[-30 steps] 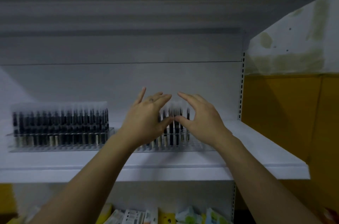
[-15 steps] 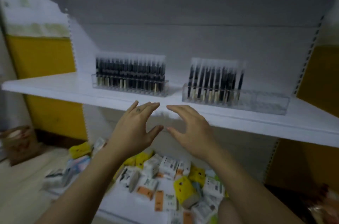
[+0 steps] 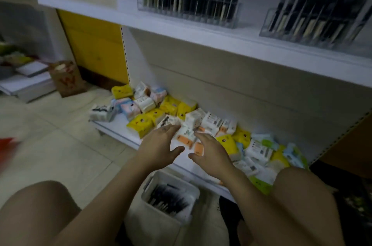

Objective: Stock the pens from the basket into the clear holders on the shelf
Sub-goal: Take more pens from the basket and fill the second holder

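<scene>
On the floor between the knees, the white basket (image 3: 149, 223) held dark pens (image 3: 169, 198). Near it the left hand (image 3: 159, 147) and the right hand (image 3: 213, 155) hovered, fingers spread, holding nothing. Higher, clear holders (image 3: 189, 11) stood on the shelf (image 3: 181, 31).

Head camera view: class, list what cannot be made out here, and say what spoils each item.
Head view, all four:
1. Pens in the basket: smeared by motion blur, so uncountable.
2. Right clear holder: cut off by the top and right edges; free slots unknown.
3. Red thing: blurred and cut by the left edge; unidentifiable.
4. Packets: print too small and blurred to read.
</scene>
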